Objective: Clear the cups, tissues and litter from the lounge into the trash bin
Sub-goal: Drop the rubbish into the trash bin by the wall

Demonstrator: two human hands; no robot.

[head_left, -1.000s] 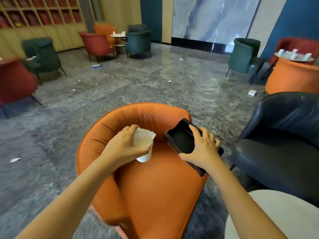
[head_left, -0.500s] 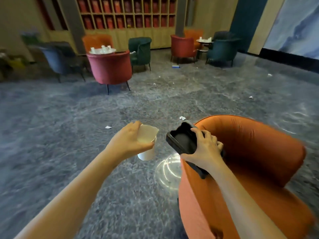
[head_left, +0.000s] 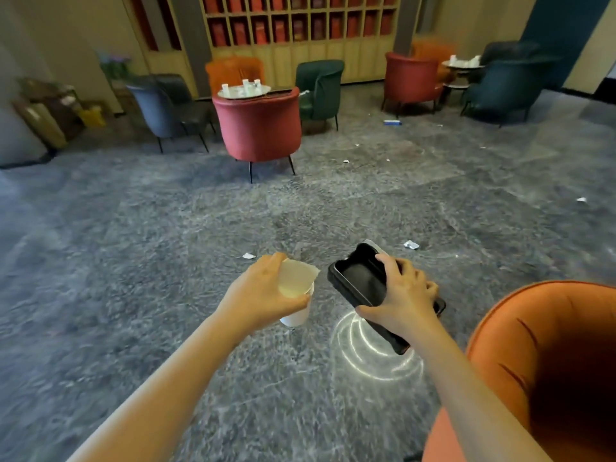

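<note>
- Head view: my left hand curls its fingers round a white paper cup above the floor. My palm hides much of the cup, and a tissue sticks from its mouth.
- My right hand grips a black tray by its rim, covering its middle.
- Ahead, litter scraps lie on the floor.
- The orange armchair is cut off at the right edge.
- The cups on the far counter are blurred.

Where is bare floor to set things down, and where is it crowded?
Bare floor lies left of the left hand and between it and the red chair. Crowded: the table behind that chair, full of cups.
</note>
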